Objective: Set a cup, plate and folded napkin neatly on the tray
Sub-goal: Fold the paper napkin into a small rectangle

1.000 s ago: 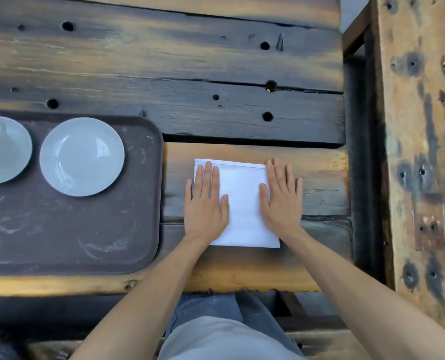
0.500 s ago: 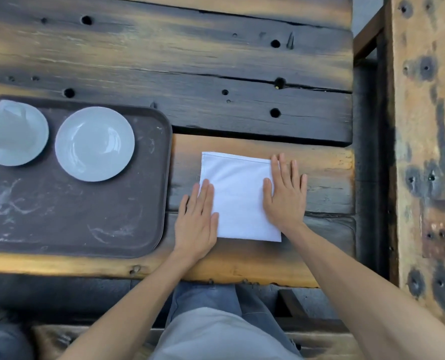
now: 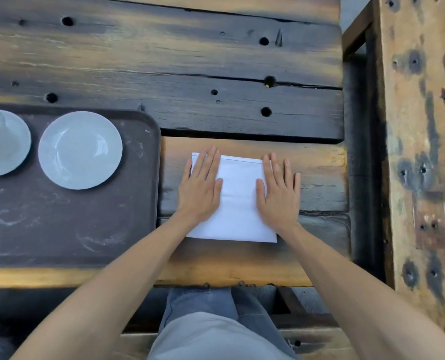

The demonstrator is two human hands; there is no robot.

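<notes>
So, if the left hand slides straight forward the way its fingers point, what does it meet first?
The left hand lies flat on the white folded napkin, fingers pointing away from the person. Straight ahead, it probably first meets the raised edge of the dark wooden table plank; height is unclear.

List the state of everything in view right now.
napkin: folded, flat on the table, off the tray
left hand: flat, pressing napkin
right hand: flat, pressing napkin
plate: upright, on tray
tray: flat on table
item at left edge: on tray, cut off
</notes>
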